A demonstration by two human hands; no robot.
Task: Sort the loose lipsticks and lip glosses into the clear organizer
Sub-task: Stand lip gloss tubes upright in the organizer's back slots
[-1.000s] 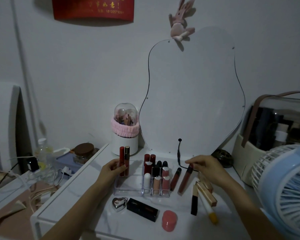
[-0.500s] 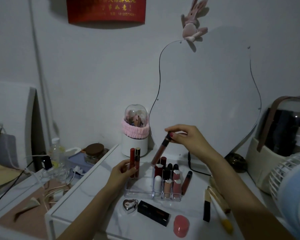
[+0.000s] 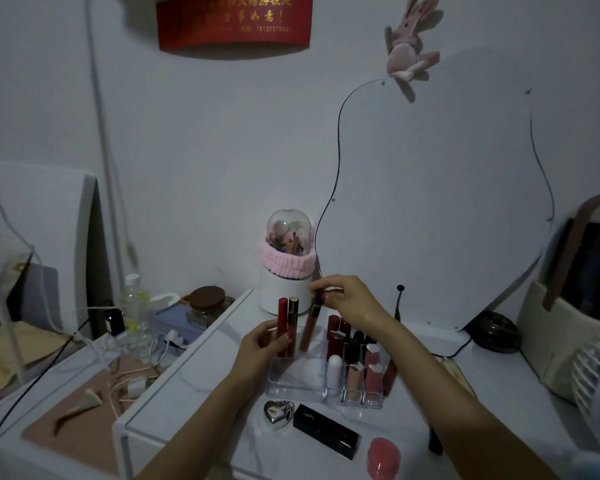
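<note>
A: What do you see at the organizer?

B: I'm looking down at the clear organizer [image 3: 297, 379] near the middle of the white tabletop [image 3: 194, 407]. My left hand [image 3: 257, 348] has its fingers curled round two upright lip glosses [image 3: 286, 327] standing in the big left compartment. My right hand [image 3: 350, 299] pinches the dark cap of a third lip gloss [image 3: 309, 327], tilted, its lower end hanging over that same compartment, just beside the two.

A: Any room left?

B: The front of the big compartment is bare. The small right-hand cells hold upright lipsticks [image 3: 354, 355]; whether any cell is free I can't tell. Another tube [image 3: 390, 372] leans against the organizer's right wall.

A: Edges?

B: The tabletop's left edge runs diagonally close to my left forearm. In front of the organizer lie a heart-shaped silver case [image 3: 276, 414], a black box [image 3: 324, 434] and a pink pebble-shaped thing [image 3: 383, 457].

A: Any writing?

B: The box carries a gold monogram, too small to read. The red banner [image 3: 232, 22] on the wall has gold characters and a number starting 1813557, the rest blurred.
</note>
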